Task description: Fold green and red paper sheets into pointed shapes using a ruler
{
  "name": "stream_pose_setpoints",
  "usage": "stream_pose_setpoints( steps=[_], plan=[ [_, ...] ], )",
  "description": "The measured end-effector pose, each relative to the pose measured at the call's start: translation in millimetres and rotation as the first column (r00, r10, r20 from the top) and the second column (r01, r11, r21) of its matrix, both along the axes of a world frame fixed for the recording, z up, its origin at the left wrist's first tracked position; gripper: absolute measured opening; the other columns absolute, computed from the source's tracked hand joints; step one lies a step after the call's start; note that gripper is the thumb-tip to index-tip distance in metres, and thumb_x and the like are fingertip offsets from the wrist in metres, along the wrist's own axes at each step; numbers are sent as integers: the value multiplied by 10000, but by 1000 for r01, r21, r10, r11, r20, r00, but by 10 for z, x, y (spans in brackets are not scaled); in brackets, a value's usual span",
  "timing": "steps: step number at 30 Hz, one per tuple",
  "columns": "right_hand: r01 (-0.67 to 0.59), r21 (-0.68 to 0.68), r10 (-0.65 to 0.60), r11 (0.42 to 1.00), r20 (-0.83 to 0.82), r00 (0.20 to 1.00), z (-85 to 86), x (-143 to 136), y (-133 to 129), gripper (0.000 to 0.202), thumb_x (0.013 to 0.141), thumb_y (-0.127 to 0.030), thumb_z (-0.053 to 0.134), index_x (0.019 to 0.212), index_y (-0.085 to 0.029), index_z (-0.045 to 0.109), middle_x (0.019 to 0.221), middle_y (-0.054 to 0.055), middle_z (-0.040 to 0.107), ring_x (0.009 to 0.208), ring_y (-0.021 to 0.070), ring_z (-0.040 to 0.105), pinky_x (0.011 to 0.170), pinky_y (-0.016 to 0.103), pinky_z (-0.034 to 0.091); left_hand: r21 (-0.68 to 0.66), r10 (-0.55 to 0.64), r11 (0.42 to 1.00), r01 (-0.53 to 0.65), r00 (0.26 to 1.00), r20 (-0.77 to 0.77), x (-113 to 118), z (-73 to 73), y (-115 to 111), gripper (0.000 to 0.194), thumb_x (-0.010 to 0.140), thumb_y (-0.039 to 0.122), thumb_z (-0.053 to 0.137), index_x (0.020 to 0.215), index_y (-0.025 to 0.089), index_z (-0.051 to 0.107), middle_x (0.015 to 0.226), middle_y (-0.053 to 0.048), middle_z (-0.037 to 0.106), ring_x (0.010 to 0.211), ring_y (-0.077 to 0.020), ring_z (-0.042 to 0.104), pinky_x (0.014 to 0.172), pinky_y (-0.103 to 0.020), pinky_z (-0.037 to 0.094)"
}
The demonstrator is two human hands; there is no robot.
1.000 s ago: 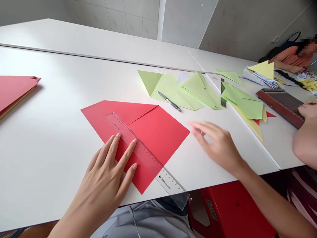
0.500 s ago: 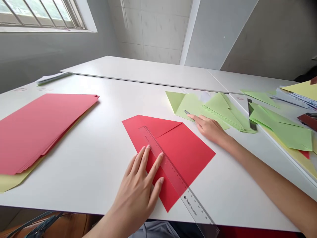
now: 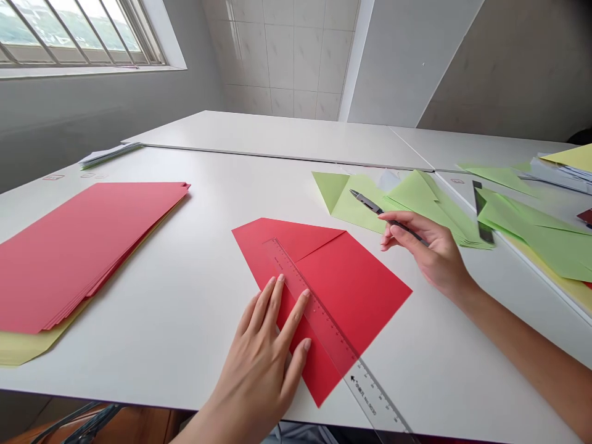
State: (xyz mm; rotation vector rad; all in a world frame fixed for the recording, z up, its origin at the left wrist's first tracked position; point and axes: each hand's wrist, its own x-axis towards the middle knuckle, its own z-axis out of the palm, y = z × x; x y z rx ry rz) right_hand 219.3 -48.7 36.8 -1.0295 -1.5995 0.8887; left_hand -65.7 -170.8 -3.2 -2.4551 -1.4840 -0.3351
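My left hand (image 3: 266, 339) lies flat with fingers spread, pressing a clear plastic ruler (image 3: 370, 394) onto a folded sheet of red paper (image 3: 356, 290). The ruler runs slantwise across the paper and sticks out past its lower right side toward the table edge. In my right hand (image 3: 428, 250) a dark pen (image 3: 367, 201) is held between thumb and fingers, its tip pointing up and left, raised above the table. Behind that hand lie folded green papers (image 3: 358, 216), partly hidden by it.
On the left rests a stack of red sheets (image 3: 92, 246) over yellow paper (image 3: 28, 351). More green folded paper (image 3: 531, 231) sits at the right on a dark strip (image 3: 484, 231). Some white papers (image 3: 108, 154) lie at the far left of the white table (image 3: 185, 345).
My right hand has lifted from the green papers, drawn back to the right and now holds up the pen, which shows far more. My left hand stays on the ruler.
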Motion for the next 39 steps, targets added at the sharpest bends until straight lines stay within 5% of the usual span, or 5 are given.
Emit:
stream_pose_setpoints(
  steps=[12, 18, 23, 30, 39],
  plan=[
    [0, -342, -162, 940, -444, 881, 133, -52, -193, 288, 880, -411, 631, 654, -235, 602, 435, -78, 255, 403, 98, 422, 437, 237, 428, -72, -12, 997, 15, 999, 46, 5, 41, 28, 580, 1004, 408, 341, 1553, 245, 246, 1614, -128, 222, 1468, -331, 272, 1120, -491, 387],
    [-201, -542, -90, 816, -463, 882, 25, -101, -492, 181, 835, -354, 587, 876, -203, 679, 657, 0, 630, 604, 146, 641, 449, 223, 495, -91, -46, 995, 50, 998, 46, 15, 22, 88, 571, 1010, 395, 300, 1551, 219, 255, 1592, -170, 257, 1474, -351, 248, 1111, -538, 372],
    [-276, -541, -20, 795, -478, 878, -103, -209, -698, 164, 802, -287, 705, 764, -216, 562, 547, -103, 504, 397, 64, 519, 400, 173, 470, -143, -58, 987, 66, 996, 63, 14, 23, 113, 567, 1014, 393, 233, 1553, 217, 245, 1563, -154, 328, 1483, -349, 223, 1116, -565, 353],
    [-290, -471, 155, 833, -305, 940, -145, -264, -935, 185, 892, -332, 633, 792, -177, 626, 719, 2, 676, 679, 164, 716, 540, 237, 550, -227, -30, 972, 55, 994, 110, 41, 51, 115, 565, 1014, 420, 185, 1564, 328, 96, 1591, -67, 292, 1489, -342, 207, 1138, -591, 311],
    [-191, -304, 200, 934, 0, 980, -252, -274, -1008, 403, 905, -148, 565, 635, -207, 272, 569, -85, 262, 509, 59, 234, 454, 215, 227, -295, -57, 951, 94, 990, 131, 32, 102, 132, 608, 995, 467, 141, 1570, 277, 87, 1518, -98, 425, 1475, -389, 223, 1099, -655, 310]
  ],
)
